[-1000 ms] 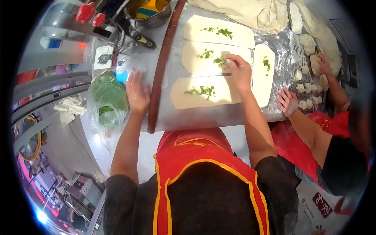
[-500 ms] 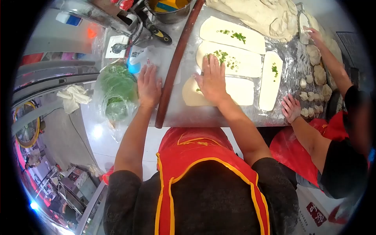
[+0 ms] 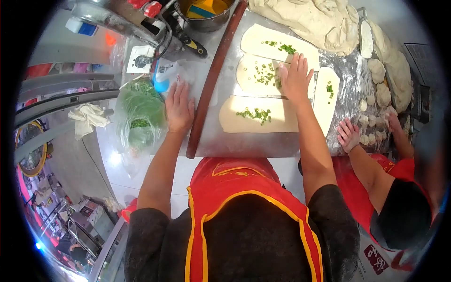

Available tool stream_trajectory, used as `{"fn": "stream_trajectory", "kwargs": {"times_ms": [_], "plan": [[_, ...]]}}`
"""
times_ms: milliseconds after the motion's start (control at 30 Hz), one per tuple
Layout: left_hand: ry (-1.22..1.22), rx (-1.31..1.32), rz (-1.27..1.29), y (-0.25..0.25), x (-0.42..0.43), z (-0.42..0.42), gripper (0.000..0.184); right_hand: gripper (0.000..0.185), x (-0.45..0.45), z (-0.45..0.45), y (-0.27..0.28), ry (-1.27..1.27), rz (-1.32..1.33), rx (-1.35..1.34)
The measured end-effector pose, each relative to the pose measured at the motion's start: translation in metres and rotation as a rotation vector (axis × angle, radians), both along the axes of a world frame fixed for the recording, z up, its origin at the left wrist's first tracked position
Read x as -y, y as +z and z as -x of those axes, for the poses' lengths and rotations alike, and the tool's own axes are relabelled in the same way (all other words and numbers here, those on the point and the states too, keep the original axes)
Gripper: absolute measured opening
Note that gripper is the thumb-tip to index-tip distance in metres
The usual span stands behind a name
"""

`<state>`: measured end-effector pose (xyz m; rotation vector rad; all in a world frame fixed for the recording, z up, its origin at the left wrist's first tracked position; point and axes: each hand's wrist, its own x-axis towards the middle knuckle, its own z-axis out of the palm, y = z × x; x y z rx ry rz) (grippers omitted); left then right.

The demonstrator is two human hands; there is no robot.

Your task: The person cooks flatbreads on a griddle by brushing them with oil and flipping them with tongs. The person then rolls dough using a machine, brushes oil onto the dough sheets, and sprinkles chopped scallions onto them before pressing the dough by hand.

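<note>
My right hand (image 3: 296, 81) is open over the right end of the middle dough sheet (image 3: 245, 75), fingers stretched toward the top dough sheet (image 3: 256, 36). Any contact beneath the palm is hidden. Chopped scallions (image 3: 265, 75) lie scattered on the middle sheet, and each other sheet carries some too. Below is another dough sheet (image 3: 235, 123), while a narrow one (image 3: 324, 110) lies to the right. Fingers extended, my left hand (image 3: 180, 108) rests open on the worktop between the long wooden rolling pin (image 3: 216, 75) and a plastic bag of greens (image 3: 141, 105).
A large dough mass (image 3: 314, 23) sits at the back. A metal pot (image 3: 206, 21) holds a blue-and-yellow tool. At right, a co-worker's hands (image 3: 348, 135) are near small dough pieces (image 3: 371, 120). A power socket (image 3: 141, 59) and a black-yellow handle (image 3: 193, 46) are at left.
My right hand has moved right and away from me, from the lower and middle sheets' left part. My left hand stays put. The co-worker's far hand has come back toward the small dough pieces.
</note>
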<state>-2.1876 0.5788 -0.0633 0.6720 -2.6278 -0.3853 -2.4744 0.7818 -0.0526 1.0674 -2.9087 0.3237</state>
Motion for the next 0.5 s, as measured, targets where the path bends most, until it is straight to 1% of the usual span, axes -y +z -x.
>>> {"fn": "stream_trajectory", "kwargs": {"times_ms": [100,200,300,367,467,500], "plan": [[0.003,0.003,0.0,0.001,0.001,0.001,0.043,0.069,0.029,0.021,-0.008,-0.053,-0.073,0.063],[0.009,0.016,-0.005,0.001,0.001,0.001,0.045,0.07,0.056,0.011,-0.006,0.042,-0.044,0.052],[0.028,0.04,0.0,0.001,0.0,0.002,0.046,0.067,0.075,-0.001,-0.008,0.126,-0.081,-0.012],[0.037,0.054,0.011,0.002,-0.001,0.002,0.045,0.064,0.076,-0.004,-0.013,0.211,-0.093,-0.056],[0.044,0.073,0.024,0.002,-0.001,0.002,0.044,0.064,0.061,-0.005,-0.004,0.218,-0.088,-0.003],[0.049,0.086,0.024,0.001,-0.001,0.002,0.044,0.063,0.053,-0.003,0.0,0.192,-0.136,0.012]]}}
